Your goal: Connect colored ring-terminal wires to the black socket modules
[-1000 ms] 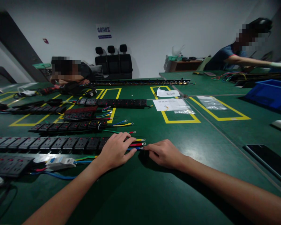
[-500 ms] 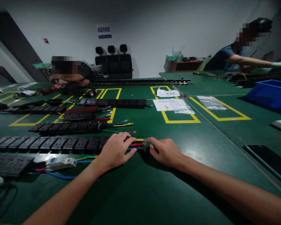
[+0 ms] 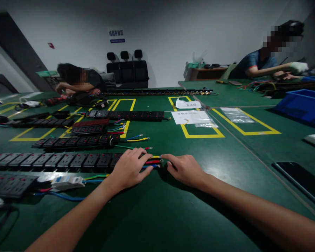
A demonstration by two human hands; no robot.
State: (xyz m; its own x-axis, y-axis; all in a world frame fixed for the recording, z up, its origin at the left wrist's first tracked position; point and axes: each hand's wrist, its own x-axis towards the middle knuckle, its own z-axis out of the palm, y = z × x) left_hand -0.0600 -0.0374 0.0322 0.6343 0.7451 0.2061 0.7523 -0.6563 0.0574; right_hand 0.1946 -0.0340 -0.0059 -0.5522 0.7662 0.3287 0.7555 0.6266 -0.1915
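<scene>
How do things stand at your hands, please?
Left hand over the wires; right hand pointing at the yellow wire end; phone off to the right, out of the way.

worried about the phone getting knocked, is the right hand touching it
Apart: in the head view, green tabletop shows between the right hand and the phone.

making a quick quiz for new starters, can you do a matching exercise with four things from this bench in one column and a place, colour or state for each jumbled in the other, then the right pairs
Things
1. left hand
2. right hand
3. phone
4. bin

Descriptions
A. blue all over
B. forefinger at the tip of the yellow wire
C. dark screen up, lying on the green table
D. palm down, with the red wire coming out from under it

Right pairs: 1-D, 2-B, 3-C, 4-A
</scene>
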